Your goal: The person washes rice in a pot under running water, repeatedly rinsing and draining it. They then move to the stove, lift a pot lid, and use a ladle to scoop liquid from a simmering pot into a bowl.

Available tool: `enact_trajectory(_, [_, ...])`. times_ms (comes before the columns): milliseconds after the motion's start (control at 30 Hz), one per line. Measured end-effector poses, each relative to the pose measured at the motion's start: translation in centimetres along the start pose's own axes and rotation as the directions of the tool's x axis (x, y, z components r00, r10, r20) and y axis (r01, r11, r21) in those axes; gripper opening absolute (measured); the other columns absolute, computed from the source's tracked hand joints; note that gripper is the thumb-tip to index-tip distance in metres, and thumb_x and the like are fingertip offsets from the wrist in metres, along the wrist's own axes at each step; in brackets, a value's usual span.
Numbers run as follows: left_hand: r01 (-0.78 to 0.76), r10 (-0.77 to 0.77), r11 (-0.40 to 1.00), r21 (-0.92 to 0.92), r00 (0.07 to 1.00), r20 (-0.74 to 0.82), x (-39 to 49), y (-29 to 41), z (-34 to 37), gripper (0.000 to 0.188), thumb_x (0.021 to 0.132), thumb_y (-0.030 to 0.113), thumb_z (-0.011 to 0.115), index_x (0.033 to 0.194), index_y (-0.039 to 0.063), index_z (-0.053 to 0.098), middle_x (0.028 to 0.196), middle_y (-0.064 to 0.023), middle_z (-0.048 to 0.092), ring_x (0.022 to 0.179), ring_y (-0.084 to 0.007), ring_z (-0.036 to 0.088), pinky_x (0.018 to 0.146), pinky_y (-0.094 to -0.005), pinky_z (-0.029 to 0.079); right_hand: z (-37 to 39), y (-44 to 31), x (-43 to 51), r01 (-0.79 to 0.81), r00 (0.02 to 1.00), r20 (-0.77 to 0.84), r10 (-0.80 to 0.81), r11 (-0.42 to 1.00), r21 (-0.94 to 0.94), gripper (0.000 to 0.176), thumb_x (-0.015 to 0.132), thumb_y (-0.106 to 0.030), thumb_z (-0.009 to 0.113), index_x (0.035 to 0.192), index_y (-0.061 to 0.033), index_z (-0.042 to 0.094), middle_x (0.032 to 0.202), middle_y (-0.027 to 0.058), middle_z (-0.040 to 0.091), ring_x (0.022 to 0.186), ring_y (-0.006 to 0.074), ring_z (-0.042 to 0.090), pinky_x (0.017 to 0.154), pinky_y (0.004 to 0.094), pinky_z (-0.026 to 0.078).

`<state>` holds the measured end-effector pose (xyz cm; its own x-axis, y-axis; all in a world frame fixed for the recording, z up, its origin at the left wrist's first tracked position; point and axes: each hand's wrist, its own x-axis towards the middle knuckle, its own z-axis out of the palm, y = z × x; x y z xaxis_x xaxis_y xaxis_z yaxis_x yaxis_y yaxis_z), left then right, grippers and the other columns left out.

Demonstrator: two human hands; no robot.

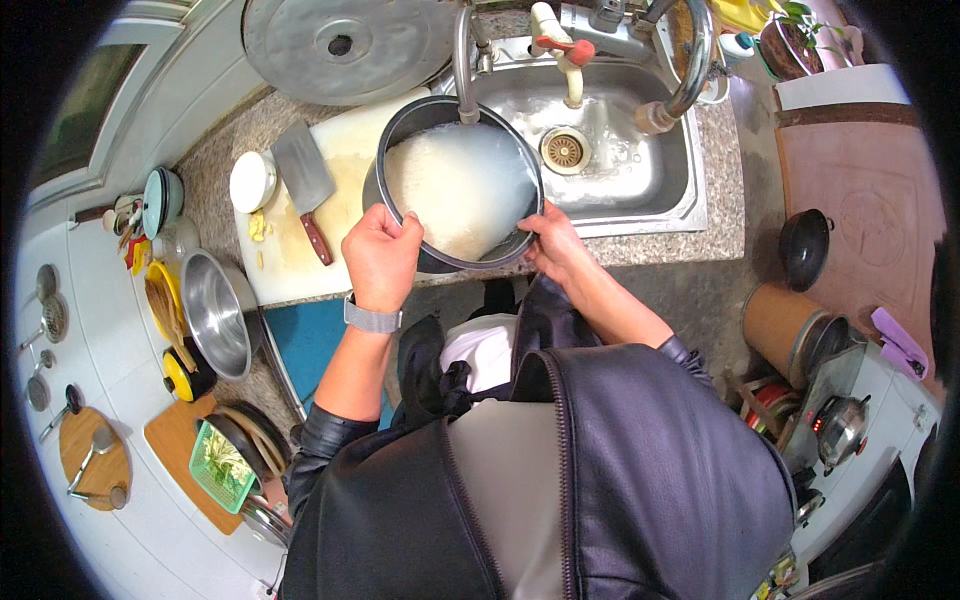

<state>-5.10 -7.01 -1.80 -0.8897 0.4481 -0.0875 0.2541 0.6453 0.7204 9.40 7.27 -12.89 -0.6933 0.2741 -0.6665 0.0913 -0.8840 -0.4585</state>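
Observation:
Both hands hold a dark inner cooking pot by its rim, tilted to the right. Inside, pale rice lies toward the left, under cloudy water that reaches close to the right rim. My left hand grips the near-left rim, thumb on top, with a mesh-band watch on that wrist. My right hand clasps the near-right rim. The pot sits over the sink's left edge and the cutting board's right end; whether it touches them I cannot tell. A metal faucet spout ends above its far rim.
The steel sink with its drain strainer lies right of the pot, under a red-handled tap. On the white cutting board rest a cleaver, a white bowl and ginger-like pieces. A steel basin stands left.

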Motion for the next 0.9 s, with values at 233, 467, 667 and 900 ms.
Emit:
enact_trajectory(233, [0.115, -0.12, 0.973, -0.198, 0.993, -0.012, -1.4, -3.7, -0.5, 0.032, 0.077, 0.009, 0.065, 0.055, 0.003, 0.042, 0.049, -0.0014, 0.046, 0.049, -0.007, 0.039, 0.045, -0.0269, 0.035, 1.2, -1.7, -0.7, 0.061, 0.998, -0.006, -0.065, 0.96, -0.274, 0.044, 0.078, 0.004, 0.044, 0.121, -0.0048, 0.042, 0.073, 0.0076, 0.057, 0.042, 0.013, 0.049, 0.033, 0.0229, 0.037])
enact_trajectory(467, [0.33, -0.346, 0.829, -0.451, 0.937, 0.05, -4.6, -8.8, -0.8, 0.025, 0.086, 0.009, 0.059, 0.064, 0.008, 0.046, 0.051, 0.0011, 0.048, 0.038, -0.0062, 0.042, 0.036, -0.0218, 0.033, 5.1, -1.9, -1.8, 0.15, 0.977, -0.025, -0.213, 0.765, -0.626, 0.053, 0.077, 0.005, 0.044, 0.13, -0.0035, 0.04, 0.07, 0.0096, 0.06, 0.04, 0.0106, 0.049, 0.035, 0.0236, 0.041])
enact_trajectory(667, [0.319, -0.336, 0.809, -0.494, 0.94, 0.056, -5.9, -10.5, 0.1, 0.022, 0.086, 0.011, 0.059, 0.067, 0.006, 0.05, 0.053, -0.0001, 0.05, 0.04, -0.0071, 0.045, 0.037, -0.0219, 0.035, 5.4, -2.1, -1.8, 0.182, 0.97, 0.027, -0.241, 0.65, -0.738, 0.056, 0.077, 0.004, 0.044, 0.132, -0.0047, 0.039, 0.07, 0.0103, 0.059, 0.041, 0.0113, 0.05, 0.037, 0.0248, 0.043])
enact_trajectory(900, [0.314, -0.375, 0.739, -0.596, 0.927, 0.024, -6.3, -11.5, -0.5, 0.027, 0.084, 0.012, 0.061, 0.062, 0.004, 0.046, 0.049, -0.0027, 0.051, 0.039, -0.0087, 0.048, 0.037, -0.0247, 0.038, 6.5, -1.0, -1.0, 0.197, 0.972, 0.059, -0.226, 0.658, -0.726, 0.055, 0.076, 0.004, 0.044, 0.13, -0.0043, 0.041, 0.069, 0.0103, 0.059, 0.041, 0.0118, 0.051, 0.036, 0.0252, 0.042])
